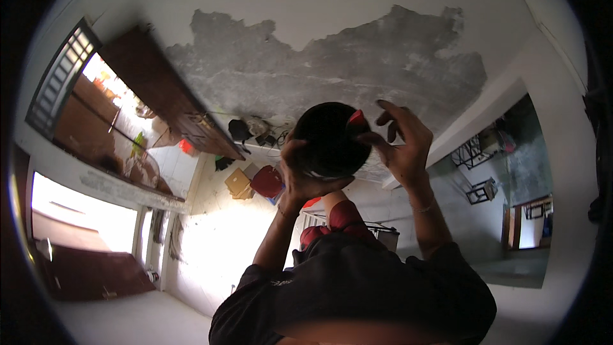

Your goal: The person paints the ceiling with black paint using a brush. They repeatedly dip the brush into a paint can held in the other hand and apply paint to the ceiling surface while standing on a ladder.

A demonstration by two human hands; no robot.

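A black, round, bowl-like object [329, 144] is held up in front of me; its inside is too dark to make out. My left hand [299, 169] grips its left and lower edge, with the thumb over the rim and the fingers underneath. Against the black, near the upper right of the rim, a small red piece [355, 117] shows; I cannot tell whether it is attached. My right hand [403, 142] is at the right side, with fingers spread and one digit reaching over or touching the rim just below the red piece.
A wall with a peeled grey patch [357, 64] rises ahead. Brown wooden doors [166, 96] stand at the left. On the floor lie cardboard [239, 183], a dark red item [267, 181] and a black bag [239, 130]. A small stool [481, 191] stands through the right opening.
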